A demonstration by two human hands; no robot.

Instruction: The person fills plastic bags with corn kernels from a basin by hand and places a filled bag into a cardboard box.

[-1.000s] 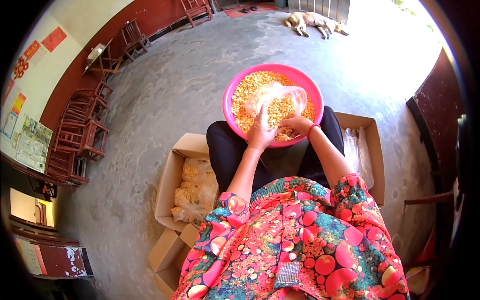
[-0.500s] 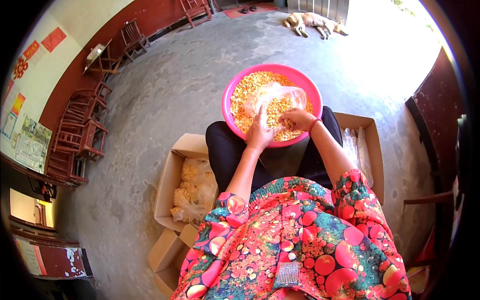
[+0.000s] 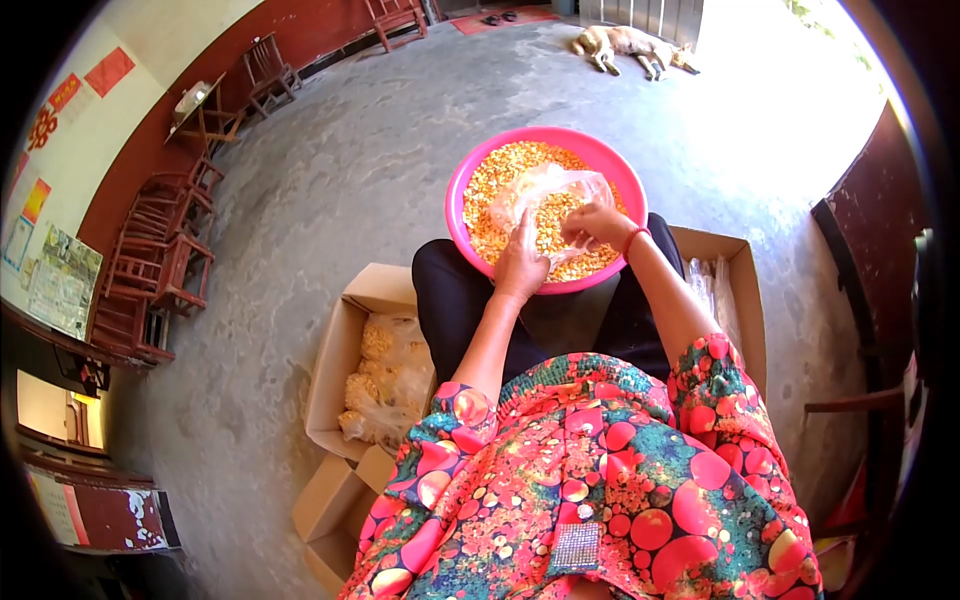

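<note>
Pink basin (image 3: 620, 167), bag (image 3: 548, 181) apparently in left hand (image 3: 521, 267)

The shirt (image 3: 620, 450), bottom centre, is teal with red dots and a silvery patch (image 3: 575, 547). Mid-frame are black trousers (image 3: 452, 300) and a red bracelet (image 3: 633, 241).

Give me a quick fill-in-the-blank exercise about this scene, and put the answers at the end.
The basin of yellow kernels is ____.
A red bracelet circles the ____ wrist.
The left hand is at the edge of a see-through plastic ____.
Beyond the basin, a ____ lies on the floor.

Missing words: pink; right; bag; dog.
</note>
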